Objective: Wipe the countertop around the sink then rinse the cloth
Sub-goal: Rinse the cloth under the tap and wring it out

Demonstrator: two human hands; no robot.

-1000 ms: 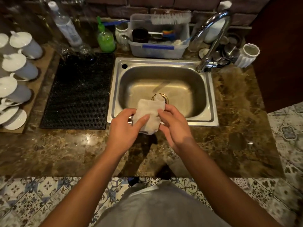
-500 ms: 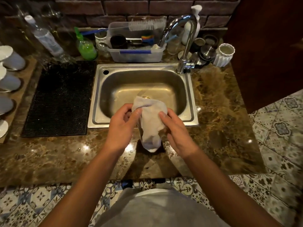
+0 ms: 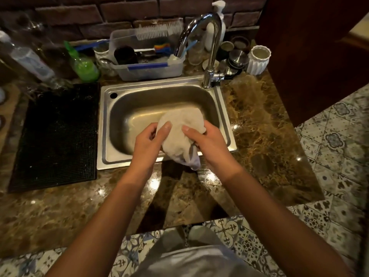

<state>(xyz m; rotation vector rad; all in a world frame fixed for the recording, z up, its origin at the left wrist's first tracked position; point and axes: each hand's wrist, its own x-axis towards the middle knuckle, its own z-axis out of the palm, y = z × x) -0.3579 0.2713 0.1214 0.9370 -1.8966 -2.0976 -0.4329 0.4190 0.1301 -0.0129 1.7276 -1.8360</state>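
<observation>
1. The cloth [image 3: 180, 134] is being held up over the front edge of the sink [image 3: 159, 108], its upper part puffed out above the basin and its lower tail [image 3: 194, 163] dangling past the sink's front rim toward the counter [image 3: 259, 124].
2. Compared with a second ago, the cloth is opening out: it was a small folded wad then, and now it is hanging as a larger, looser bundle with a tail drooping below the hands.
3. The left hand [image 3: 148, 142] is curling partly closed, its thumb pressing on the cloth's left side; the right hand [image 3: 207, 142] is doing the same on the right side, thumb on top and fingers wrapped behind.
4. This is looking like the person is refolding or bunching the cloth; whether the wiping is finished cannot be told, and the rinse is judged not yet begun, since no water is seen running from the tap [image 3: 207, 48].
5. The view is also shifting: the sink and tap are sitting more centrally than a second ago, and the white cups at the left are no longer in the frame.
6. The fingers behind the cloth are hiding from view, as is the drain. The bottles [image 3: 32, 60] at the far left are blurring and cutting off at the edge, and the contents of the plastic tub [image 3: 147, 68] are hard to sort out.
</observation>
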